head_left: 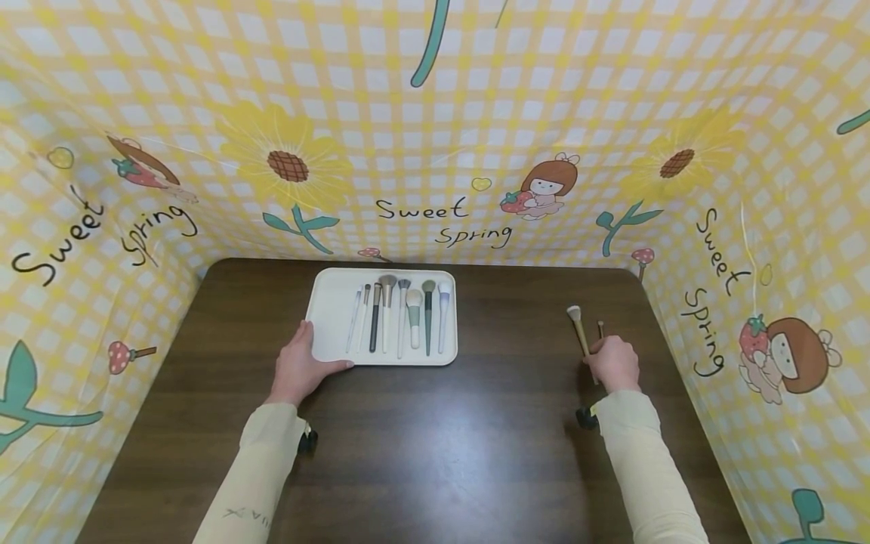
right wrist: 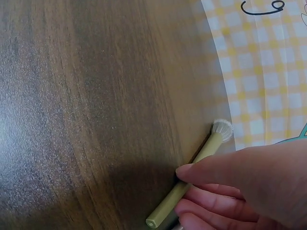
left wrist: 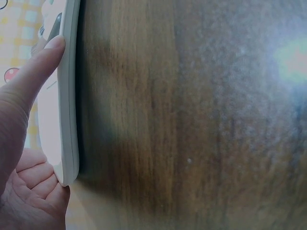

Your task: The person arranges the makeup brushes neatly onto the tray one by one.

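Observation:
A white tray [head_left: 328, 317] lies toward the back of the table, with several makeup brushes [head_left: 386, 313] side by side in it. My left hand [head_left: 299, 368] holds the tray's near left corner. In the left wrist view its thumb [left wrist: 36, 67] lies over the rim while the other fingers curl against the end. At the table's right side, my right hand [head_left: 615, 363] pinches a makeup brush [right wrist: 168, 203] with an olive-green handle and pale bristles between thumb and fingers. Beside that hand, a thinner brush [head_left: 601, 328] shows only its tip; the hand covers the rest.
The dark wooden table [head_left: 435, 453] is closed in at the back and both sides by a yellow checked cloth [head_left: 421, 136]. The right hand works near the table's right edge. A stretch of tabletop separates the tray from it.

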{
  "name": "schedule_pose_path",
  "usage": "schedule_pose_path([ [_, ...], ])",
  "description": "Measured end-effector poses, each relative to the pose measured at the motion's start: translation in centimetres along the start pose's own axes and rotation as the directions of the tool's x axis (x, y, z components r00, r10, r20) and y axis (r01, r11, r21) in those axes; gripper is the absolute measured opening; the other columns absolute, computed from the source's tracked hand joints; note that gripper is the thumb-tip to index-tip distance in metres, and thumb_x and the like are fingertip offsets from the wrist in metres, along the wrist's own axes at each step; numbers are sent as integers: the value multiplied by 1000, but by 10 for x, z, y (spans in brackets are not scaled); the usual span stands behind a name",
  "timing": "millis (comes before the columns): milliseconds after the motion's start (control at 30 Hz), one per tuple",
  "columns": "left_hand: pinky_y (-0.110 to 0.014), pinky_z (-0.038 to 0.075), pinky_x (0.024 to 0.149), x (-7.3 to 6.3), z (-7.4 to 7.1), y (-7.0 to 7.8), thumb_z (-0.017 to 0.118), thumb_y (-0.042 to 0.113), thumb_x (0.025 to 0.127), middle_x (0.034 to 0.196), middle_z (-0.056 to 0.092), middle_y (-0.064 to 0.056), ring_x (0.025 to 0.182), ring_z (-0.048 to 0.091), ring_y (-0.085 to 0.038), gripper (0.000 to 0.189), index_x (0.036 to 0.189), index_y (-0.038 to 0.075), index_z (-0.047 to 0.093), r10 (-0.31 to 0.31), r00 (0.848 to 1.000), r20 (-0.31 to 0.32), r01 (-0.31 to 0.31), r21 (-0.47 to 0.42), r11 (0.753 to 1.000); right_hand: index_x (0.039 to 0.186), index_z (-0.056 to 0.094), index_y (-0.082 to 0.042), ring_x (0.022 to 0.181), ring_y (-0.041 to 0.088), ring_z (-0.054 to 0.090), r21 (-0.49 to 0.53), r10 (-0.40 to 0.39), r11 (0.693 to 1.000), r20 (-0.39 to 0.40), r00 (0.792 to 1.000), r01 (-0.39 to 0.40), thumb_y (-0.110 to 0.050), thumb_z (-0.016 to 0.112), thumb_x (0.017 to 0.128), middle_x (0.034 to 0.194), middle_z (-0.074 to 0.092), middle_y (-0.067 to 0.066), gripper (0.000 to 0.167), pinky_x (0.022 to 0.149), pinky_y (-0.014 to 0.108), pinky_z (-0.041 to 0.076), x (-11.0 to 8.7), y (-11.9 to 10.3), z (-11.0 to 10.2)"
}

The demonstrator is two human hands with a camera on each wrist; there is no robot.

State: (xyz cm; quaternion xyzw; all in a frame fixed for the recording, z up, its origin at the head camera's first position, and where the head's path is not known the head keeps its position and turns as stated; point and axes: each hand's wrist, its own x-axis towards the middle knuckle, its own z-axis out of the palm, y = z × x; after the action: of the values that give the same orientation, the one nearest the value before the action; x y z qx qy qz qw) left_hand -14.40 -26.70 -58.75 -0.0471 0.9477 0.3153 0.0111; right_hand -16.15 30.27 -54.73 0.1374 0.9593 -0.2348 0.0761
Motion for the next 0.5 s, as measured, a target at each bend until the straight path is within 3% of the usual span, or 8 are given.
schedule_pose_path([
  [100, -60, 28, 114, 0, 0, 0, 91, 53, 70, 160, 17, -35, 145, 24, -52, 130, 156, -12, 19, -3, 1000, 2, 3, -2, 1000, 100, 75, 3, 85, 43, 66, 3, -7, 1000, -14, 1000, 7, -15, 75, 89, 89, 71, 21, 21, 70, 55, 53, -1, 0, 1],
  [333, -60, 28, 113, -1, -1, 1, 91, 52, 71, 160, 17, -35, 144, 24, -53, 128, 156, -13, 20, -7, 1000, 3, 7, -6, 1000, 100, 74, 1, 72, 35, 65, 30, -18, 999, -54, 998, 20, -20, 75, 91, 63, 65, 6, 23, 67, 49, 52, -1, -2, 4],
  [500, -61, 28, 113, -1, 0, 1, 91, 53, 71, 160, 17, -35, 144, 24, -53, 129, 156, -13, 20, -2, 1000, -1, 2, 2, 1000, 100, 74, 1, 70, 34, 65, 35, -29, 999, -79, 996, 32, -23, 76, 90, 61, 65, 4, 26, 65, 48, 51, 1, -4, 6],
])
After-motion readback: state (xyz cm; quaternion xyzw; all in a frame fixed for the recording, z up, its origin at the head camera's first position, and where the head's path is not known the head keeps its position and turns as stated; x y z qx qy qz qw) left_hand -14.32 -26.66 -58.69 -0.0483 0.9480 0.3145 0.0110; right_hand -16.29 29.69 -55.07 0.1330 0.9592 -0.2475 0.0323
